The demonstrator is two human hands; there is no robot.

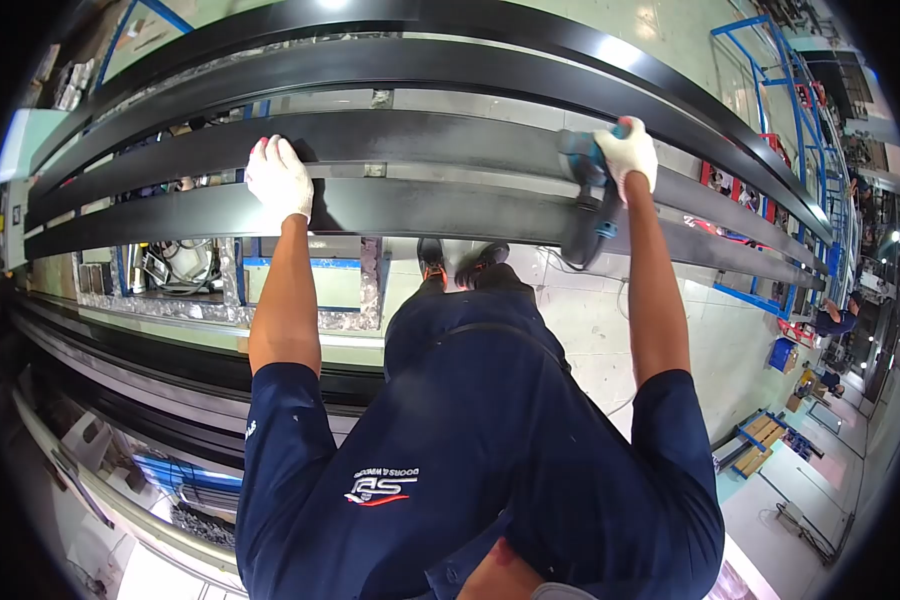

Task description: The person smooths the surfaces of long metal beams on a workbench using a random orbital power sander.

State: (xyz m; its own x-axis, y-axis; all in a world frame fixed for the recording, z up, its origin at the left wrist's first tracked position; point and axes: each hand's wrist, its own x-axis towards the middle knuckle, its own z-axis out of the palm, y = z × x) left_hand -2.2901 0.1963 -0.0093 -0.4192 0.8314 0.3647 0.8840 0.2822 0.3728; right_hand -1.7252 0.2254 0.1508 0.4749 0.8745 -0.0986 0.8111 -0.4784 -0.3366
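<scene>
While right hand (pixel 628 152) grips power tool (pixel 585 205) on black beam (pixel 420 140), left hand (pixel 278 180) lies flat, empty, well apart.

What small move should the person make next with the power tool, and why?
Probably slide the power tool a little along the black beam toward the left hand. The right hand holds it against the beam, while the left hand lies flat there, steadying it.

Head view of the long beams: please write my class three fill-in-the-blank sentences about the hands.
1. The left hand and the right hand both wear ____ gloves.
2. The left hand lies flat on a long ____ beam.
3. The power tool is gripped by the ____ hand.
Missing words: white; black; right.
</scene>
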